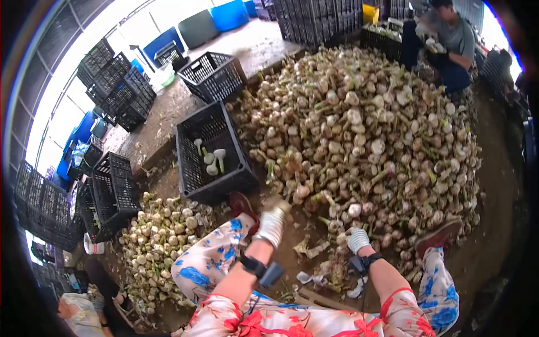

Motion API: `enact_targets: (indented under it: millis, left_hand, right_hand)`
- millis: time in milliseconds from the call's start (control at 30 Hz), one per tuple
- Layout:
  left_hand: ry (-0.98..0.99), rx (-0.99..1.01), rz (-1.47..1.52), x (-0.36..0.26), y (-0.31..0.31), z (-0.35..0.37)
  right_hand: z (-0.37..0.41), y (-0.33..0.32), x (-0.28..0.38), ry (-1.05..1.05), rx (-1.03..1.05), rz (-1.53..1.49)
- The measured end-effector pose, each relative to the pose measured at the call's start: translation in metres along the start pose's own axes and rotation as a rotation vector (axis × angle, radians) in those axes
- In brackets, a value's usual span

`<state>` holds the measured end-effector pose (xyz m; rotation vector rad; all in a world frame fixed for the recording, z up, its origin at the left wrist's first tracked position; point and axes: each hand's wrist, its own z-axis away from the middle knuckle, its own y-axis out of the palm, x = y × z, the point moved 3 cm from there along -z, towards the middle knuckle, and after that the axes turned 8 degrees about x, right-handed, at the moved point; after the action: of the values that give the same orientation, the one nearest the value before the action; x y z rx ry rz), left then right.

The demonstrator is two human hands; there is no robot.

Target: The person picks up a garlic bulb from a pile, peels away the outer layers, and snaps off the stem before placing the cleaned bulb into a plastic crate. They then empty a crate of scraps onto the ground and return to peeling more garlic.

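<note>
My left hand (271, 224), in a white glove with a dark wrist strap, is raised over the dirt floor between the black crate and the heap; its fingers are smeared by motion, so I cannot tell what it holds. Gloved in white too, my right hand (358, 240) is closed at the near edge of the garlic heap (359, 135), its fingers curled on a garlic bulb (341, 238). Inside the black crate (193, 163) ahead of my left hand lie several cleaned white garlic bulbs (211, 160) with stems. Peeled skins (312, 249) litter the floor between my hands.
A smaller garlic pile (160, 236) lies left of my leg. Stacked black crates (115, 84) stand at the left, with more crates (320, 19) behind the heap. Another person (452, 45) sits at the far right; a sleeve (81, 314) shows at lower left.
</note>
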<state>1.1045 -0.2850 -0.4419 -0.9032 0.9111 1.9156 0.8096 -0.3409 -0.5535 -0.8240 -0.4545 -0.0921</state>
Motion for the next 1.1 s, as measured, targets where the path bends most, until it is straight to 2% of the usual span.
enact_targets:
  millis: [33, 67, 133, 167, 200, 267, 300, 333, 467, 567, 700, 733, 833, 867, 933, 967, 1000, 1033, 1067, 1100]
  left_hand:
    - [0.127, 0.144, -0.265, 0.006, 0.019, 0.010]
    - [0.255, 0.290, -0.529, 0.014, 0.039, 0.022]
    - [0.487, 0.505, -0.673, 0.050, 0.052, 0.022]
    - [0.392, 0.632, -0.713, 0.052, 0.060, 0.027]
    - [0.209, 0.689, -0.307, 0.130, 0.046, -0.045]
    - [0.392, 0.602, -0.210, 0.023, 0.081, 0.047]
    - [0.422, 0.590, -0.138, 0.018, 0.084, 0.048]
    - [0.377, 0.596, -0.187, 0.013, 0.087, 0.053]
    - [0.482, 0.632, -0.165, -0.004, 0.100, 0.093]
    - [0.208, 0.604, 0.036, -0.007, 0.099, 0.109]
    - [0.113, 0.704, 0.286, 0.006, 0.099, 0.115]
    - [0.117, 0.709, 0.293, 0.005, 0.100, 0.118]
    - [-0.112, 0.721, 0.420, 0.006, 0.104, 0.124]
    - [-0.106, 0.729, 0.423, 0.008, 0.105, 0.121]
    - [-0.256, 0.759, 0.505, 0.006, 0.105, 0.117]
    - [-0.253, 0.857, 0.540, -0.007, 0.108, 0.129]
    - [-0.250, 0.859, 0.543, -0.004, 0.109, 0.128]
    - [-0.021, 0.765, 0.369, -0.002, 0.108, 0.121]
    - [0.202, 0.659, 0.194, -0.003, 0.108, 0.116]
    - [0.412, 0.541, 0.016, -0.002, 0.104, 0.113]
  right_hand:
    - [0.042, -0.044, 0.047, 0.023, 0.107, -0.322]
    - [0.023, -0.034, 0.034, -0.183, -0.045, -0.083]
    - [0.016, -0.042, 0.041, -0.360, 0.042, -0.439]
    - [0.034, -0.055, 0.058, -0.359, 0.120, -0.806]
    - [0.061, -0.073, 0.085, -0.356, 0.203, -1.175]
    - [0.115, -0.108, 0.131, -0.458, 0.250, -1.548]
    - [0.111, -0.104, 0.125, -0.453, 0.209, -1.471]
    - [0.102, -0.093, 0.119, -0.510, -0.078, -1.286]
    - [0.141, -0.099, 0.141, -0.453, -0.092, -1.328]
    - [0.151, -0.099, 0.141, -0.560, -0.249, -0.954]
    - [0.159, -0.097, 0.133, -0.533, -0.181, -0.840]
    - [0.161, -0.093, 0.131, -0.532, -0.185, -0.832]
    - [0.169, -0.088, 0.130, -0.557, -0.187, -0.950]
    - [0.174, -0.089, 0.134, -0.553, -0.233, -0.912]
    - [0.172, -0.085, 0.135, -0.550, -0.251, -1.061]
    - [0.170, -0.083, 0.134, -0.553, -0.254, -1.058]
    - [0.164, -0.078, 0.129, -0.470, -0.162, -1.313]
    - [0.156, -0.074, 0.127, -0.382, -0.063, -1.561]
    - [0.148, -0.075, 0.126, -0.389, -0.063, -1.555]
    - [0.140, -0.073, 0.124, -0.421, -0.151, -1.410]
